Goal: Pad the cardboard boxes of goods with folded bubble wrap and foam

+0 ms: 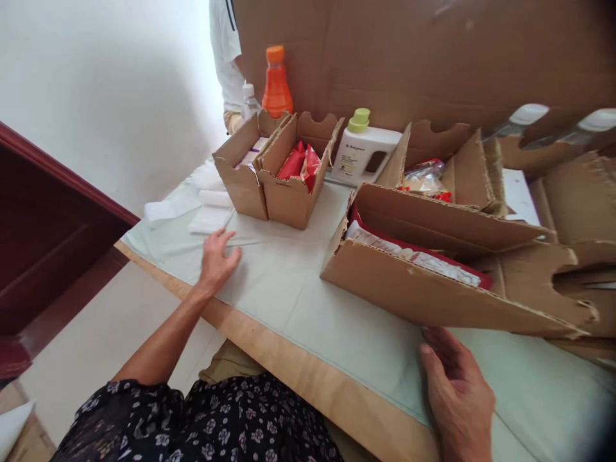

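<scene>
My left hand [217, 258] rests over the cloth-covered table with its fingers apart, holding nothing. Just beyond its fingertips lie folded white sheets [210, 219], perhaps paper or thin plastic. My right hand [456, 385] is half curled, with thumb and fingers apart and nothing between them. Its fingertips come close to the lower front edge of a long cardboard box [409, 282]; whether they touch it I cannot tell. Inside that box lies a red and white packet [418, 256]. Two narrow cardboard boxes stand side by side past my left hand, the nearer one [283, 199] holding red packets [301, 162].
A white jug with a green cap [356, 154], an orange bottle [278, 86] and a small clear bottle [249, 102] stand at the back. More cardboard boxes [466, 170] crowd the right. A cardboard wall [409, 58] closes the rear. Another person's white sleeve [226, 58] shows beyond.
</scene>
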Available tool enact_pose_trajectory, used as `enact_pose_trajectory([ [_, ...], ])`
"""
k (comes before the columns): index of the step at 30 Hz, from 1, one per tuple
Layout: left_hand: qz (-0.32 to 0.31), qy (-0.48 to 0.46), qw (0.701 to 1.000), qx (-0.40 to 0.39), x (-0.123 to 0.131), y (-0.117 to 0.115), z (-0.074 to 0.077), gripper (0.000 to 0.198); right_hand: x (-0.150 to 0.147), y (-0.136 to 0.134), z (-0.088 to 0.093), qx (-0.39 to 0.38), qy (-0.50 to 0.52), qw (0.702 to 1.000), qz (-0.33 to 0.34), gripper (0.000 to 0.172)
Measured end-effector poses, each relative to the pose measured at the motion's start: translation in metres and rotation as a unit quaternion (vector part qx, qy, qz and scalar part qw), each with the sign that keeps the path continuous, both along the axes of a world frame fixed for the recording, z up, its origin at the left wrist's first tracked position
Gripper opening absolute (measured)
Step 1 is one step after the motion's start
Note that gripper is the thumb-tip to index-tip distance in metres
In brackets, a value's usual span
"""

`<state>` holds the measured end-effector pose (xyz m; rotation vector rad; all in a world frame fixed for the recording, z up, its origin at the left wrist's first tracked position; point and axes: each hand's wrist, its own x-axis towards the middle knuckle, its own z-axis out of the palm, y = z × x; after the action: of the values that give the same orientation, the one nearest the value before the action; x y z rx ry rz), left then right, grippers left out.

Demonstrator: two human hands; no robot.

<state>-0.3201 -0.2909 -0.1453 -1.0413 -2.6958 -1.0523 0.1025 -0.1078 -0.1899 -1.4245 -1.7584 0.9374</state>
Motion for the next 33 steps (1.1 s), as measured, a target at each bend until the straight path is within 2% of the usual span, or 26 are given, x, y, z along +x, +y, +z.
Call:
enact_pose_trajectory([
  [3,0.095,0.05,0.993,-0.058,-0.058,-0.014,0.007,0.049,-0.003,0.003,-0.001,0.014,-0.039,0.999,-0.02,0.069],
  [5,0.116,0.053,0.989,-0.076,-0.083,-0.012,0.011,0.05,-0.006,0.006,0.001,0.024,-0.053,0.998,-0.031,0.068],
  [7,0.108,0.057,0.989,-0.084,-0.101,-0.002,0.015,0.048,-0.008,0.009,0.0,0.036,-0.055,0.997,-0.038,0.067],
  [13,0.021,0.097,0.988,-0.12,-0.133,0.042,0.028,0.041,-0.005,0.012,-0.01,0.062,-0.033,0.997,-0.038,0.065],
  [15,0.01,0.094,0.988,-0.123,-0.137,0.047,0.034,0.031,-0.005,0.012,-0.01,0.071,-0.031,0.996,-0.035,0.062],
  [17,0.021,0.111,0.988,-0.103,-0.135,0.041,0.043,0.022,-0.005,0.011,-0.008,0.075,-0.026,0.996,-0.03,0.059],
  [20,0.049,0.161,0.985,-0.023,-0.117,0.014,0.066,0.016,-0.008,0.011,-0.004,0.07,-0.02,0.997,-0.026,0.057],
  [22,0.062,0.161,0.984,0.045,-0.094,-0.011,0.084,0.016,-0.011,0.011,-0.001,0.063,-0.019,0.997,-0.026,0.059],
  [24,0.068,0.099,0.985,0.124,-0.064,-0.036,0.099,0.017,-0.012,0.007,0.004,0.069,-0.013,0.997,-0.037,0.062],
  [26,0.036,-0.009,0.978,0.207,-0.029,-0.054,0.105,0.021,-0.012,-0.003,0.012,0.107,0.009,0.991,-0.079,0.061],
  [28,-0.03,-0.134,0.957,0.256,0.008,-0.061,0.102,0.024,-0.011,-0.021,0.022,0.154,0.042,0.979,-0.127,0.058],
  [29,-0.07,-0.201,0.941,0.265,0.025,-0.06,0.097,0.025,-0.01,-0.033,0.027,0.164,0.057,0.977,-0.125,0.057],
  [31,-0.151,-0.337,0.894,0.255,0.06,-0.054,0.085,0.026,-0.014,-0.059,0.033,0.129,0.09,0.987,-0.043,0.064],
  [33,-0.218,-0.467,0.826,0.228,0.094,-0.043,0.071,0.023,-0.022,-0.083,0.035,0.033,0.142,0.985,0.092,0.085],
])
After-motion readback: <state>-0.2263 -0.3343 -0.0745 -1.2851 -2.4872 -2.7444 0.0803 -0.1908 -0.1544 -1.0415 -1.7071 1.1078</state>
